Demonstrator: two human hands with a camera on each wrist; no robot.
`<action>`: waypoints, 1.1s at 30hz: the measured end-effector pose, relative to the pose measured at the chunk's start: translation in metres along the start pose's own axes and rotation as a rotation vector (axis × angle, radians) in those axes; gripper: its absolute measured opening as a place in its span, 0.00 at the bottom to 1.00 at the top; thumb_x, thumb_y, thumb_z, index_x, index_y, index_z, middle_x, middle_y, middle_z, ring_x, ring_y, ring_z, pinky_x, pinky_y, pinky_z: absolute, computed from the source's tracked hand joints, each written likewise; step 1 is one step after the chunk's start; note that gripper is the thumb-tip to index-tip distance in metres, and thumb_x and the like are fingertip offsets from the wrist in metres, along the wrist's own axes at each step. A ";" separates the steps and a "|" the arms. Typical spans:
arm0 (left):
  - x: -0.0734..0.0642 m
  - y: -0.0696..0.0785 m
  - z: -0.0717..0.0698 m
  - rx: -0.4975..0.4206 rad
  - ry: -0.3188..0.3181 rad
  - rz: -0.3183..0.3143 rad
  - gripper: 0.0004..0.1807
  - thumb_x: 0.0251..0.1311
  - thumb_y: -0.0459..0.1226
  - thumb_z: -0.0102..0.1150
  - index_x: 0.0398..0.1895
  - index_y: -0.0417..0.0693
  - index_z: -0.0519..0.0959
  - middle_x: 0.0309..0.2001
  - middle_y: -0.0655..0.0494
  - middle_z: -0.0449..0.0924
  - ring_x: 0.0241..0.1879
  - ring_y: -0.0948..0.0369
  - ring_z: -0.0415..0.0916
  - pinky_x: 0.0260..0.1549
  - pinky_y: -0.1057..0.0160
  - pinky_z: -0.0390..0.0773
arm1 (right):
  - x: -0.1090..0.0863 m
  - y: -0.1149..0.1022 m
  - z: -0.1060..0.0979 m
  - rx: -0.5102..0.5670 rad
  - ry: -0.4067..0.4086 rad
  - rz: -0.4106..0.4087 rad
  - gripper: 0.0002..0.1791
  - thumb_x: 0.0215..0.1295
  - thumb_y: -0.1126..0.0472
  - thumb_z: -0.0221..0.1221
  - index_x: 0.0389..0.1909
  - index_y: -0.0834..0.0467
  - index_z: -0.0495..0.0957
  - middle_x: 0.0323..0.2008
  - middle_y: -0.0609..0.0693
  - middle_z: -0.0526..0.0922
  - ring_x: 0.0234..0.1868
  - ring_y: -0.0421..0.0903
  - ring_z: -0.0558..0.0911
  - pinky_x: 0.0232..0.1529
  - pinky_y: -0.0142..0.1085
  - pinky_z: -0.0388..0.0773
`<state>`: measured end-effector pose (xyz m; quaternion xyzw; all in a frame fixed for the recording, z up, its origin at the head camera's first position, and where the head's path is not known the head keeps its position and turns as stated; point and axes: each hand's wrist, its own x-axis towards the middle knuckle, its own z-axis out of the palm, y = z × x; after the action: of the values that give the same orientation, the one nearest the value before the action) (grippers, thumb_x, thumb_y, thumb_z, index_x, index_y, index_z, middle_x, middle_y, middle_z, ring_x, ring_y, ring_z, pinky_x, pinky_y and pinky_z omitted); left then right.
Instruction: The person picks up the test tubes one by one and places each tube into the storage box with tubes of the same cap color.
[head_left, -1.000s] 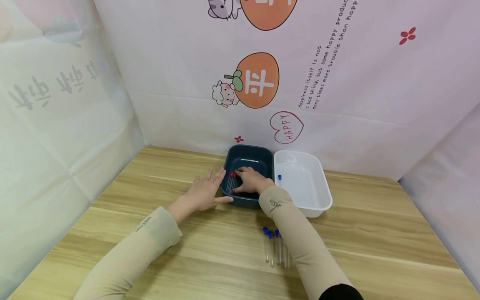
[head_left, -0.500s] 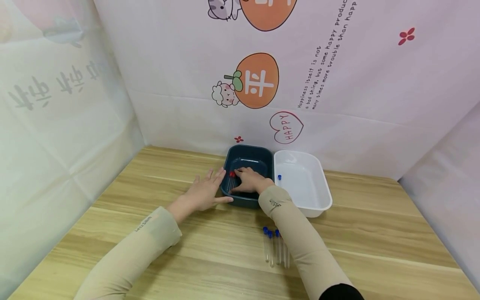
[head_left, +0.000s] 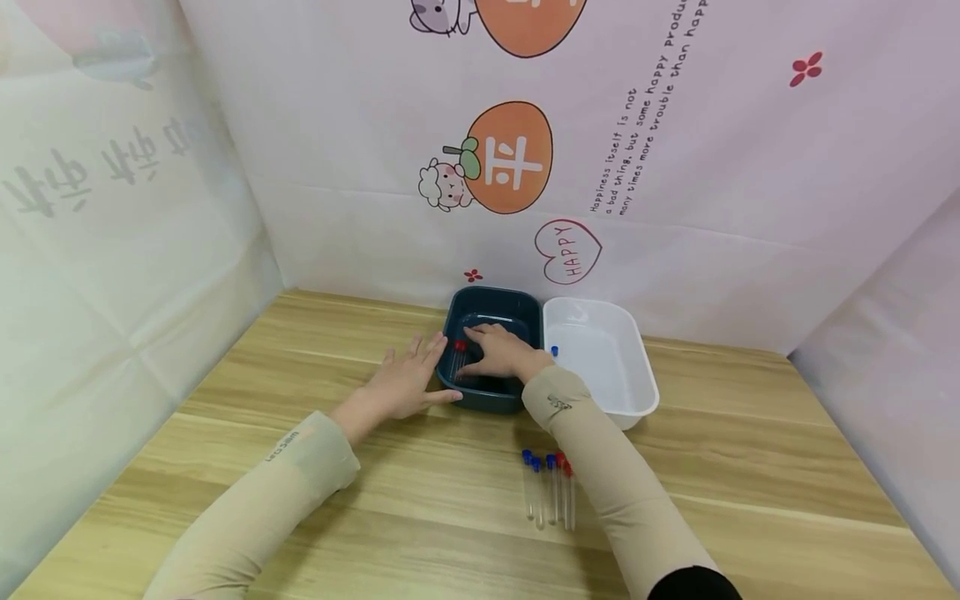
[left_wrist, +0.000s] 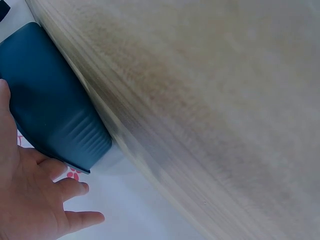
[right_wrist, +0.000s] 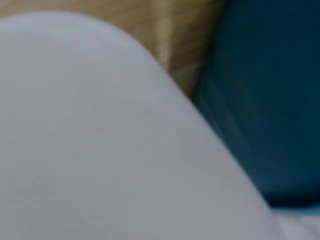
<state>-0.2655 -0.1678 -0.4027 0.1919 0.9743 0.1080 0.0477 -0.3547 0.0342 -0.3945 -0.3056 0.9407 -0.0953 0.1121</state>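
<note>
Red-capped tubes, inside dark blue box, just beside right hand, with thumb and forefinger spread apart; touching or not, impossible to tell. Best to move these fingers slowly, without rolling tubes against wall. Left hand at left rim, fingers spread straight, useful for steadying. Farther out, on table: white box, loose tubes.

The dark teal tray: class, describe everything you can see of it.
The dark teal tray is glossy, rectangular and plastic-looking, with rounded corners and ridges on its outer wall. It sits upright on the table, beside the white tray. The left hand touches its left side; the right hand is inside, near at least one red-capped tube.
</note>
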 end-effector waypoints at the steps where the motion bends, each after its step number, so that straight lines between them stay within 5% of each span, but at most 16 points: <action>1: 0.000 0.000 0.000 0.001 0.000 0.000 0.56 0.68 0.68 0.49 0.84 0.43 0.43 0.83 0.47 0.40 0.80 0.41 0.39 0.69 0.28 0.47 | -0.001 -0.001 -0.002 0.002 0.004 -0.005 0.52 0.65 0.36 0.66 0.81 0.58 0.56 0.78 0.59 0.59 0.78 0.58 0.57 0.75 0.54 0.56; 25: -0.002 0.005 -0.004 0.005 -0.002 -0.012 0.56 0.68 0.68 0.50 0.84 0.42 0.43 0.83 0.47 0.40 0.80 0.42 0.38 0.69 0.28 0.47 | -0.040 -0.010 -0.026 0.058 0.095 -0.132 0.39 0.74 0.44 0.61 0.77 0.59 0.64 0.75 0.62 0.64 0.77 0.60 0.59 0.76 0.54 0.52; 33: -0.002 0.005 -0.002 0.021 -0.006 -0.016 0.56 0.68 0.68 0.49 0.84 0.43 0.42 0.83 0.46 0.41 0.80 0.41 0.38 0.69 0.28 0.48 | -0.054 -0.019 -0.035 0.012 0.161 -0.158 0.37 0.73 0.44 0.61 0.76 0.57 0.66 0.74 0.61 0.66 0.75 0.59 0.63 0.73 0.55 0.59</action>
<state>-0.2624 -0.1646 -0.3994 0.1850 0.9767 0.0968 0.0493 -0.3106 0.0549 -0.3481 -0.3693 0.9192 -0.1336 0.0299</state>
